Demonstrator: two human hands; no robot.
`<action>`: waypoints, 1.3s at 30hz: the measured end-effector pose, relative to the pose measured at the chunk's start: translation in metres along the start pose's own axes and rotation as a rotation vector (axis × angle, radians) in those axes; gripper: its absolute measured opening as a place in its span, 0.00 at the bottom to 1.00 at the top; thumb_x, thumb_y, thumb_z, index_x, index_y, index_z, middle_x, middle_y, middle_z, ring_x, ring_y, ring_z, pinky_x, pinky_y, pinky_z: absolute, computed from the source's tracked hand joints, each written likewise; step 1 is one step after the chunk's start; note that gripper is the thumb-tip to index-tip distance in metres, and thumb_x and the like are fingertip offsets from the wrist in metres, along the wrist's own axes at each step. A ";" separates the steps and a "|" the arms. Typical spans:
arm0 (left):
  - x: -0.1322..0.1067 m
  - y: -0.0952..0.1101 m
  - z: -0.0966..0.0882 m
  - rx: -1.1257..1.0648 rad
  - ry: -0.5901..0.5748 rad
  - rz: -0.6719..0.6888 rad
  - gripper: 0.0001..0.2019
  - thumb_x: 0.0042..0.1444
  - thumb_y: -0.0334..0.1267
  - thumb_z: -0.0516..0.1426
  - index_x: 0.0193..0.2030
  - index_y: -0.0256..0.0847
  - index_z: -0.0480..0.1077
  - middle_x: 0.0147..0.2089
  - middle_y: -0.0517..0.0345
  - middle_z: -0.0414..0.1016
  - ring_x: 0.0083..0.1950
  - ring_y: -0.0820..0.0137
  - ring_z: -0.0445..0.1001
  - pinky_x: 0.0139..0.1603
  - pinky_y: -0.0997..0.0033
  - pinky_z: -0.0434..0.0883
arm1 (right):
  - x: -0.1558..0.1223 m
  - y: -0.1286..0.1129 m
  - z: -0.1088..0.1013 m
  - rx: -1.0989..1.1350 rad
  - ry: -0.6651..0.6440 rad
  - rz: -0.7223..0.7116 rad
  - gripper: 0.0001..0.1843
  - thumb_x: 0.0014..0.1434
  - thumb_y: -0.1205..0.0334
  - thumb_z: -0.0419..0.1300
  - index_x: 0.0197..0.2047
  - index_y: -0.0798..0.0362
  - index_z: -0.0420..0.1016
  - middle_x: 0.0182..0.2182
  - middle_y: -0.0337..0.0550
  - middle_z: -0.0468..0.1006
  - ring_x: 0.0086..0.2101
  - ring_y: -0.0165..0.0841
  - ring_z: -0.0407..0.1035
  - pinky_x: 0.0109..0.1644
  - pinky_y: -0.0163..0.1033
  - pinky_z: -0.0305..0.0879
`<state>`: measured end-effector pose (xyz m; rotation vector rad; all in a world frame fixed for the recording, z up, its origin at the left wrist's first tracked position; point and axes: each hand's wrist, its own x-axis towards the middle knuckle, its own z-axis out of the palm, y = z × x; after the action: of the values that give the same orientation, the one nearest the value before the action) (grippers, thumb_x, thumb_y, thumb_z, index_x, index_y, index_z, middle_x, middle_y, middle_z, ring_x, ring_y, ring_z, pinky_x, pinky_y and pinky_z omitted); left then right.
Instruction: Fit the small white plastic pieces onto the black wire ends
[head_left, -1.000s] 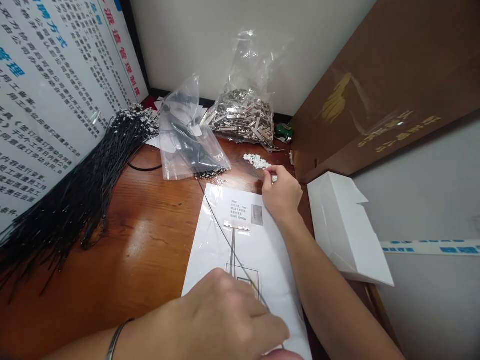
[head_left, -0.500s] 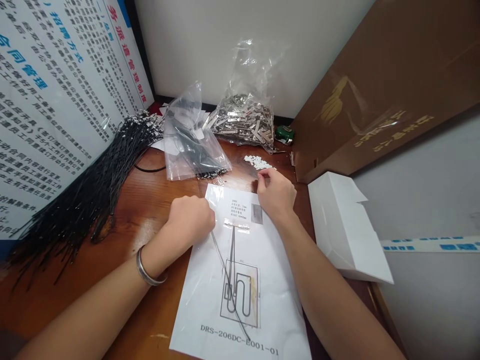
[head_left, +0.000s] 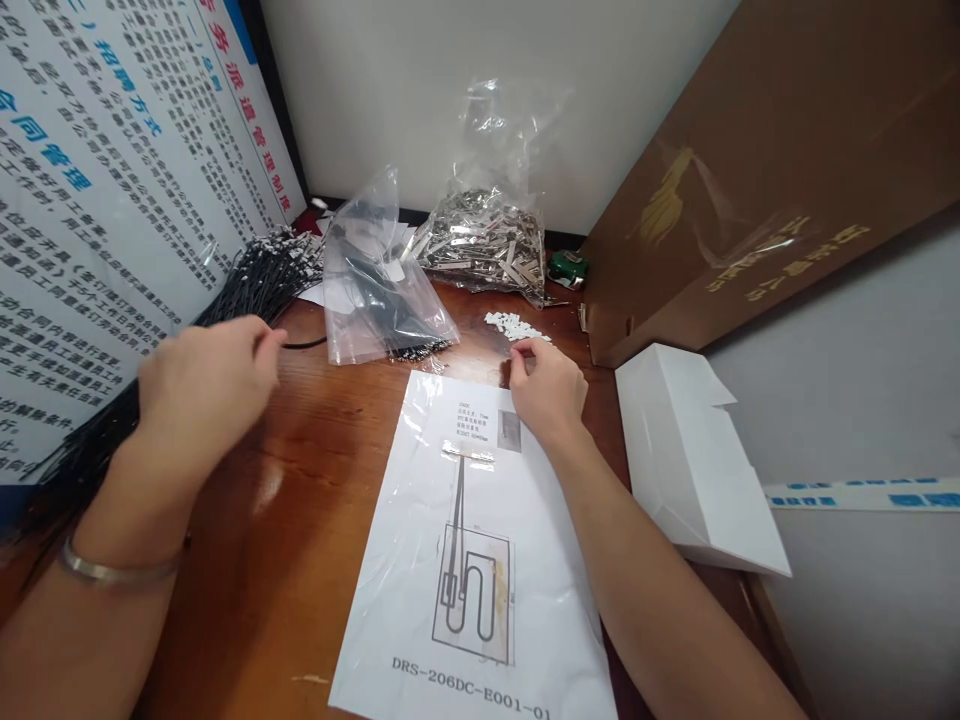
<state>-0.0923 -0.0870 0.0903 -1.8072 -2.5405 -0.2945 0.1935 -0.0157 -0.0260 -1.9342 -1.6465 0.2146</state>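
My left hand (head_left: 214,385) hovers at the left over the bundle of thin black wires (head_left: 266,268) with pale tips. Its thumb and fingers are pressed together, and what they hold, if anything, is hidden. At the top right corner of the printed drawing sheet (head_left: 409,560), my right hand (head_left: 549,385) is closed in a pinch, just in front of a small pile of white pieces (head_left: 516,326). Anything between those fingertips is too small to make out. The sheet lies flat on the wooden table (head_left: 247,600).
A clear bag with black wires (head_left: 386,290) lies behind the sheet. Further back sit a bag of metal strips (head_left: 484,240) and a green tape measure (head_left: 568,268). On the right are a brown box (head_left: 720,170) and a folded white carton (head_left: 675,450). A printed board (head_left: 135,150) stands left.
My left hand has moved left from the sheet to over the wire bundle. The black wire that lay across the sheet from that hand is gone from there. My right hand has barely moved.
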 end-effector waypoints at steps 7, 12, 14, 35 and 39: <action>0.092 -0.046 0.010 -0.007 0.227 -0.091 0.45 0.51 0.72 0.37 0.50 0.33 0.75 0.45 0.40 0.79 0.65 0.39 0.63 0.48 0.42 0.58 | 0.000 -0.002 0.000 0.042 -0.008 -0.005 0.10 0.62 0.62 0.54 0.40 0.49 0.77 0.38 0.45 0.82 0.37 0.40 0.71 0.36 0.40 0.53; 0.084 -0.024 0.013 0.047 0.235 0.021 0.34 0.58 0.61 0.45 0.59 0.38 0.71 0.59 0.45 0.74 0.63 0.48 0.67 0.52 0.49 0.63 | 0.002 -0.001 0.002 0.052 -0.009 0.024 0.10 0.62 0.61 0.54 0.41 0.49 0.77 0.40 0.46 0.81 0.39 0.41 0.71 0.38 0.41 0.56; 0.059 0.002 0.021 0.062 0.140 0.064 0.25 0.60 0.55 0.48 0.52 0.43 0.76 0.51 0.50 0.79 0.56 0.54 0.74 0.52 0.56 0.68 | 0.002 0.000 0.003 0.065 -0.003 0.022 0.11 0.62 0.61 0.54 0.42 0.49 0.78 0.40 0.46 0.82 0.39 0.41 0.71 0.38 0.41 0.56; 0.014 0.060 0.091 -0.001 -0.070 0.197 0.16 0.61 0.48 0.50 0.46 0.46 0.75 0.43 0.49 0.81 0.45 0.51 0.79 0.43 0.56 0.73 | 0.001 -0.001 0.001 0.063 -0.001 -0.018 0.13 0.61 0.63 0.53 0.42 0.50 0.79 0.43 0.47 0.81 0.39 0.41 0.71 0.39 0.42 0.59; 0.015 0.059 0.091 0.030 -0.072 0.183 0.18 0.61 0.52 0.50 0.43 0.46 0.76 0.41 0.48 0.81 0.45 0.52 0.79 0.44 0.57 0.72 | 0.001 -0.002 0.001 0.047 -0.014 -0.021 0.13 0.61 0.64 0.53 0.42 0.50 0.79 0.42 0.47 0.80 0.39 0.40 0.71 0.39 0.41 0.59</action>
<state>-0.0327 -0.0402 0.0112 -2.0556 -2.3863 -0.1905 0.1918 -0.0143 -0.0252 -1.8836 -1.6559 0.2566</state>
